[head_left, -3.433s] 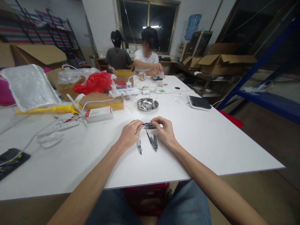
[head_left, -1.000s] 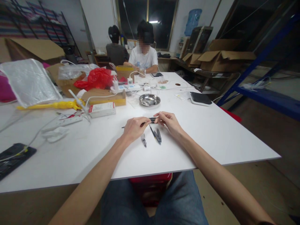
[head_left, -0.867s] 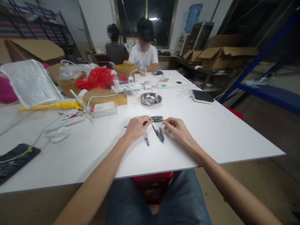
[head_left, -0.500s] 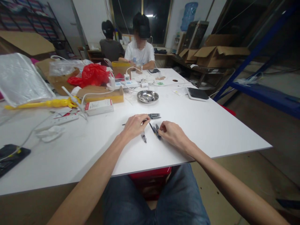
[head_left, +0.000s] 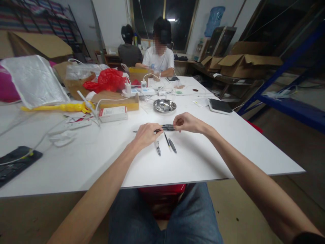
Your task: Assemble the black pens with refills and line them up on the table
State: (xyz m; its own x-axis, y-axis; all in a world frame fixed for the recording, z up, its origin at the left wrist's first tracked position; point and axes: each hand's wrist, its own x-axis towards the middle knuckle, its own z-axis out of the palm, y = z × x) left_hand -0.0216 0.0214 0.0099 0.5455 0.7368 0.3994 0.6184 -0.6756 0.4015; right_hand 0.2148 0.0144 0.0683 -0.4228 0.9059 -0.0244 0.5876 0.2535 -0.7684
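My left hand (head_left: 147, 135) is closed, its fingertips pinching a slim dark pen (head_left: 134, 131) whose thin end sticks out to the left; most of it is hidden by the hand. Just behind, several dark pens (head_left: 167, 127) lie side by side. My right hand (head_left: 187, 122) is at their right end, thumb and finger pinched together; what is between them, if anything, is too small to make out. Nearer me on the table lie a thin pen refill (head_left: 166, 139), a dark pen barrel (head_left: 172, 145) and a clear pen part (head_left: 157, 148).
A steel dish (head_left: 165, 105) holding small items stands behind the pens. Left are a white box (head_left: 113, 114), a power strip (head_left: 139, 91), a red bag (head_left: 109, 80) and cables. A black-topped device (head_left: 219, 105) lies at right. A person (head_left: 159, 61) sits across the white table (head_left: 228, 149).
My right hand has moved away from the loose pen parts, back to the right end of the pen row. One dark piece no longer shows beside the barrel. My left hand keeps its pinch.
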